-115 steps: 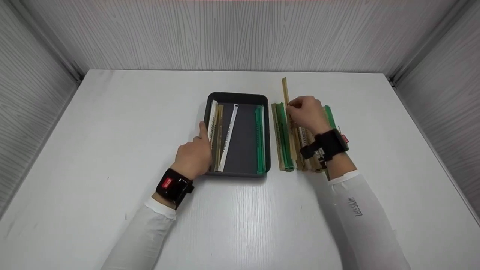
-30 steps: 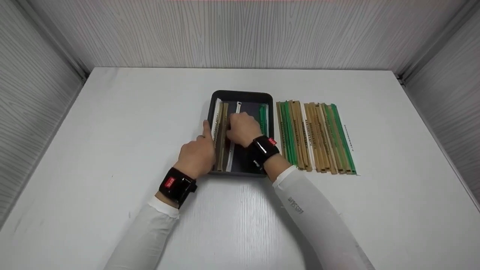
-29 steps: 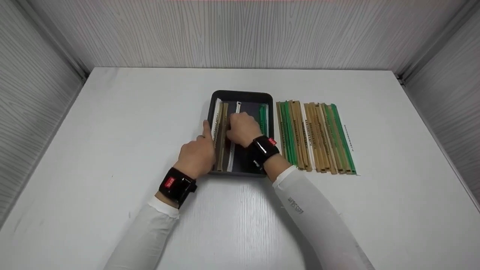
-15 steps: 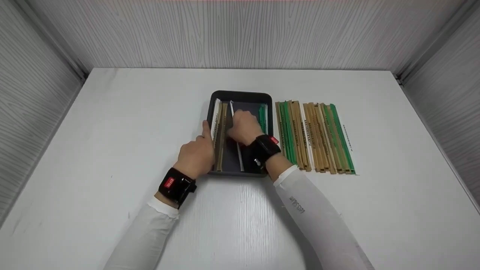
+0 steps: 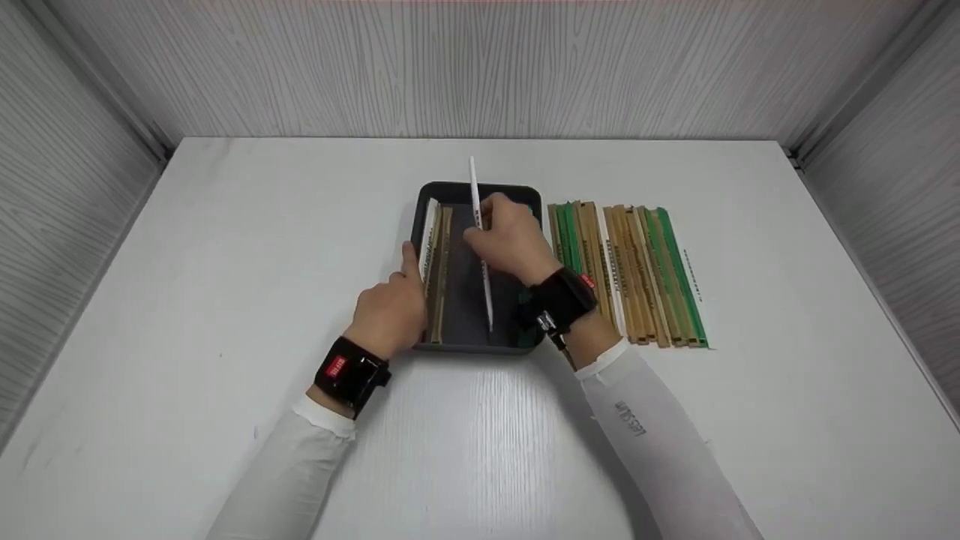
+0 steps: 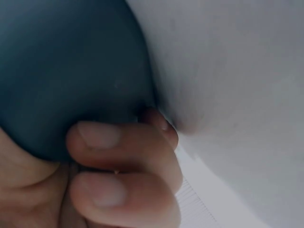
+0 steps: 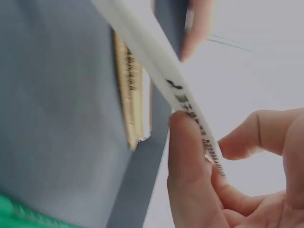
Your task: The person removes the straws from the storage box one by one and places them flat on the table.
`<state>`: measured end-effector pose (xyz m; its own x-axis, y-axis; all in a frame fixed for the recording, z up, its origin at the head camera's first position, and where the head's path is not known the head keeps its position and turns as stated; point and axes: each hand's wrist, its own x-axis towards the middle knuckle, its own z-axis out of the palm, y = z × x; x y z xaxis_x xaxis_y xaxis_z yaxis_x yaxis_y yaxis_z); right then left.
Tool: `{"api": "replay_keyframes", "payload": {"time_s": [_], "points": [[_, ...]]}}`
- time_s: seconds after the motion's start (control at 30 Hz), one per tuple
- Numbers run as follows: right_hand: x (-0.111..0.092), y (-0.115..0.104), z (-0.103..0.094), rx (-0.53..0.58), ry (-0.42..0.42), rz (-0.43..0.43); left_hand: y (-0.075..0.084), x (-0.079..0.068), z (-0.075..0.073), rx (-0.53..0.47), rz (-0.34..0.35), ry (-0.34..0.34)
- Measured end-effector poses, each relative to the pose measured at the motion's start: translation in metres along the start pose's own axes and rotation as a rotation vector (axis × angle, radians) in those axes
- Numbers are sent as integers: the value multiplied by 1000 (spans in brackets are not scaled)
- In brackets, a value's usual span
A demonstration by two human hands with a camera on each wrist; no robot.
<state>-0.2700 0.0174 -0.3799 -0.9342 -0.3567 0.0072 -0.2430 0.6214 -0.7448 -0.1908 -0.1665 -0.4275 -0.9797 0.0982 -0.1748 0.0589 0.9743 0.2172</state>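
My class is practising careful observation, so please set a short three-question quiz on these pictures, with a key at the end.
1. Multiple choice: what does the right hand pinch?
A) a green straw
B) a white straw
C) a brown straw

2. True or false: the left hand touches the left side of the tray.

3. Fill in the blank: seen from the head camera, the row of straws on the table lies to the ____ of the tray.

Key:
1. B
2. True
3. right
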Motion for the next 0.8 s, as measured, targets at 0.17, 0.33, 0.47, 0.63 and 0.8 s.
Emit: {"api": "replay_keyframes", "payload": {"time_s": [0.17,0.33,0.47,0.63,0.8], "points": [[-9,3,-21,87,43,-50,-1,-1,0,-3,-2,1],[-19,20,-43,120,89,-93,-1,-1,0,2,19,13],[-28,44,-65,154,88,-49,-1,-1,0,8,26,16],[-35,75,-90,170,99,56,-1,-1,-1,7,25,26],[-40,97,-108,175,102,131,-1,-2,-2,1,26,21]]}}
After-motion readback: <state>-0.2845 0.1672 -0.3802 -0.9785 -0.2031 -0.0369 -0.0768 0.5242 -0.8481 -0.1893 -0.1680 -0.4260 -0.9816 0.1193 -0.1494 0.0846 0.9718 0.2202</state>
